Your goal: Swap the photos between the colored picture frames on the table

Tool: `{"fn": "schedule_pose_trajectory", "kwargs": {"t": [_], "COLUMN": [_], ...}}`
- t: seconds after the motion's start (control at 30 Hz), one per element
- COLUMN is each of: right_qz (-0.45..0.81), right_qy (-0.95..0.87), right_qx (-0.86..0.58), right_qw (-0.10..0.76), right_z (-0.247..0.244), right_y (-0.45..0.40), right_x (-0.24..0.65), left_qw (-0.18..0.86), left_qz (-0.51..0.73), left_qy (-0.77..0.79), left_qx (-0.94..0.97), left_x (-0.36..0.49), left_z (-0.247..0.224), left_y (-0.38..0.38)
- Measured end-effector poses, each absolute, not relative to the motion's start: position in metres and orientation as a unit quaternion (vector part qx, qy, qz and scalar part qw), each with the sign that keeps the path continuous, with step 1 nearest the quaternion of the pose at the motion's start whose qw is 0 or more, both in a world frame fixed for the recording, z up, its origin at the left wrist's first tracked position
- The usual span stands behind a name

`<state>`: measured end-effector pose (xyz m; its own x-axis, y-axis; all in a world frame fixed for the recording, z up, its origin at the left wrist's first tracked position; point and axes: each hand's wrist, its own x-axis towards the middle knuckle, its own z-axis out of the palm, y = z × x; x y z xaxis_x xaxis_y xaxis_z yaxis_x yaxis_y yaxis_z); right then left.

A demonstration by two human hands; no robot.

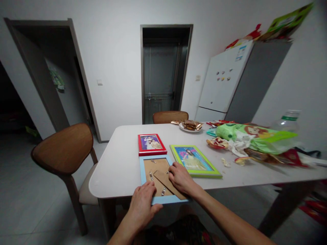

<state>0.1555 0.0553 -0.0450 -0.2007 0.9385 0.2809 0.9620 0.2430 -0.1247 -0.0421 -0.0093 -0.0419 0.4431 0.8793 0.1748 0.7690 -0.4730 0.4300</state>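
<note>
A light blue picture frame (142, 170) lies face down at the table's near edge, partly overhanging it. Its brown backing board (150, 163) carries a stand leg (163, 180) and several small metal clips. My left hand (144, 200) grips the frame's near left corner, thumb along the near edge. The curled fingers of my right hand (180, 177) hold the frame's right side, by a clip partly hidden under the fingertips. Beyond the blue frame lies a red picture frame (140, 146), picture up. To the right is a green picture frame (204, 174), also picture up.
On the white table (114, 160) stand a plate (182, 126) of wrapped snacks, an opened pomegranate (217, 143), a green plastic bag (268, 136) and a clear bottle (290, 119). A wooden chair (63, 149) stands left, another chair (170, 117) behind, a refrigerator (222, 78) back right.
</note>
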Motion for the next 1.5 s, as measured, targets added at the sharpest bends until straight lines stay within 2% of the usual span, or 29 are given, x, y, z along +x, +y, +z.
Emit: {"fn": "schedule_pose_trajectory", "kwargs": {"t": [0.5, 0.7, 1.1, 1.33, 1.5], "right_qz": [-0.051, 0.017, 0.027, 0.039, 0.104], "right_qy": [-0.773, -0.824, -0.884, -0.881, -0.852], "right_qx": [-0.607, -0.530, -0.425, -0.426, -0.468], "right_qw": [0.177, 0.200, 0.193, 0.201, 0.210], "right_z": [-0.045, -0.041, -0.049, -0.050, -0.045], "right_y": [0.049, 0.052, 0.066, 0.070, 0.082], "right_x": [0.149, 0.107, 0.092, 0.090, 0.091], "left_qw": [0.148, 0.137, 0.164, 0.167, 0.168], "left_qz": [0.205, 0.234, 0.273, 0.270, 0.267], "left_qy": [0.478, 0.463, 0.459, 0.462, 0.468], "left_qx": [0.841, 0.844, 0.829, 0.828, 0.826], "left_x": [-0.044, -0.046, -0.046, -0.046, -0.047], "left_z": [-0.046, -0.054, -0.054, -0.053, -0.055], "left_y": [-0.011, -0.008, -0.010, -0.010, -0.010]}}
